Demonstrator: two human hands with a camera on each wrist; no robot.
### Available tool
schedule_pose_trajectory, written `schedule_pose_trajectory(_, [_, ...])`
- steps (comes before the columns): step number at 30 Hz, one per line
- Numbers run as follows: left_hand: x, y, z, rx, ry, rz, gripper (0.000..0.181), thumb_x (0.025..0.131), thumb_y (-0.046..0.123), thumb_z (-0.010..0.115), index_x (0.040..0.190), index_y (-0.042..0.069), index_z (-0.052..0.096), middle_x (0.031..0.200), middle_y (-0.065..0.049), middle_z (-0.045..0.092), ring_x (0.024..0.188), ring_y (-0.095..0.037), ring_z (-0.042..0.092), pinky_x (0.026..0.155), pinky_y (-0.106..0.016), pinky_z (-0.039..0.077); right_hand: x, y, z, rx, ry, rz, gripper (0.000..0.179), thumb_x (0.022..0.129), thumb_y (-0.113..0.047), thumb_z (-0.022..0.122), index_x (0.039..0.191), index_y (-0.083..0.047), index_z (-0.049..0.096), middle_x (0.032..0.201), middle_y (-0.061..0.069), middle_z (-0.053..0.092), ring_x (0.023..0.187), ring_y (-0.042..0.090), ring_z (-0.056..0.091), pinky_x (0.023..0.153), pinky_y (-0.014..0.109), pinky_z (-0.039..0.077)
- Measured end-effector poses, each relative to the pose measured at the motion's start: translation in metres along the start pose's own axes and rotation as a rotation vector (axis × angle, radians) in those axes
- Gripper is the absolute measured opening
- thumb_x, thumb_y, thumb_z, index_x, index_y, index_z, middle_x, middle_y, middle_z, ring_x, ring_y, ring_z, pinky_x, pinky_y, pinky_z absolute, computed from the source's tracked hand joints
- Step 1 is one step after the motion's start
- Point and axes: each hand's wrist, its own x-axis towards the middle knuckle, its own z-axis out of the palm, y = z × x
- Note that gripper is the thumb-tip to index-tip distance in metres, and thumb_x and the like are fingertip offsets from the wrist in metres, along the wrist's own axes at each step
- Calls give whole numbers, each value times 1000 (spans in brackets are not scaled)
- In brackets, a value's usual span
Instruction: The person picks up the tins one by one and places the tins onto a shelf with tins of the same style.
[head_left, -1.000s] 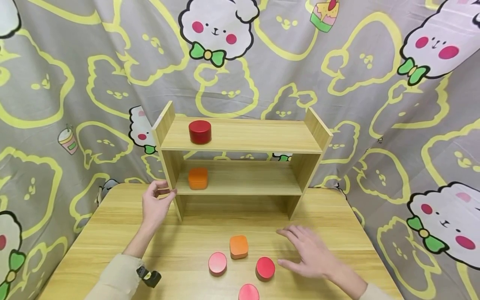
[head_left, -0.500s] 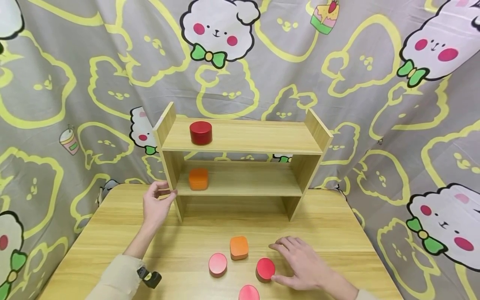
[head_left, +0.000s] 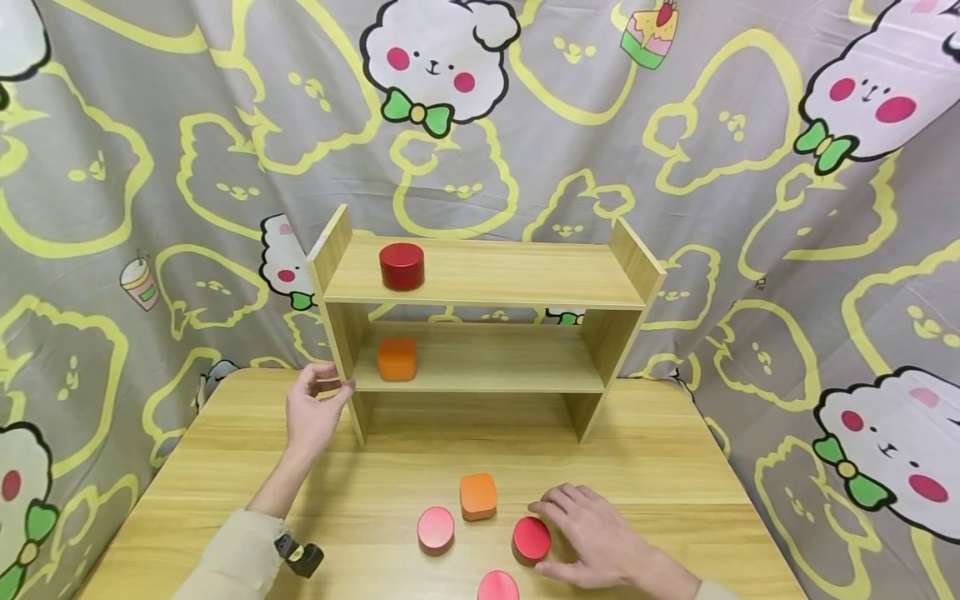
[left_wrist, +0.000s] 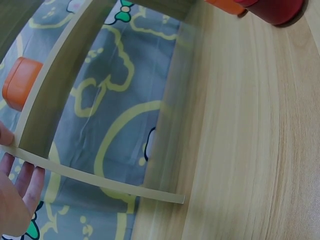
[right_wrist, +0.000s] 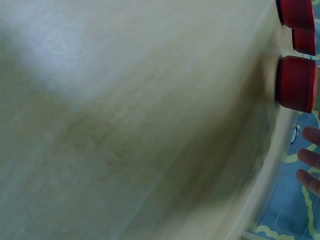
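Note:
My left hand point(head_left: 311, 414) holds the left side panel of a small wooden shelf point(head_left: 480, 358); in the left wrist view the thumb and fingers point(left_wrist: 31, 187) lie on either side of the panel's edge. My right hand point(head_left: 592, 537) reaches over the table to a round red box point(head_left: 531, 539), thumb in front of it and fingertips behind its right side. In the right wrist view, a gap separates the fingers point(right_wrist: 311, 157) from the nearest red box point(right_wrist: 297, 83). An orange rounded-square box point(head_left: 477, 496) and a pinkish-red round box point(head_left: 435, 530) stand to the left.
Another pinkish-red round box point(head_left: 498, 586) is cut off at the bottom. On the top shelf sits a dark red round box point(head_left: 402, 267), and below it on the middle shelf an orange box point(head_left: 397, 359). A patterned curtain point(head_left: 570, 167) surrounds the wooden table point(head_left: 660, 467).
The right hand has come left and down to the round red box, its fingers closing in around it. My left hand stays at the shelf's side panel.

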Motion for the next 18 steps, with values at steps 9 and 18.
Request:
schedule_pose_trajectory(9, [1, 0, 0, -8, -3, -10, 29, 87, -7, 78, 113, -4, 67, 91, 25, 61, 83, 5, 63, 74, -6, 59, -2, -1, 9, -8, -33, 4, 66, 83, -75, 73, 128, -27, 66, 114, -14, 66, 106, 6, 61, 89, 31, 60])
schedule_pose_trajectory(18, [0, 0, 0, -1, -13, -15, 30, 87, -6, 78, 114, -4, 66, 93, 25, 61, 85, 5, 63, 74, -6, 59, -3, 1, 14, -2, -35, 11, 63, 85, -74, 71, 127, -27, 67, 112, -14, 66, 105, 6, 61, 87, 30, 59])
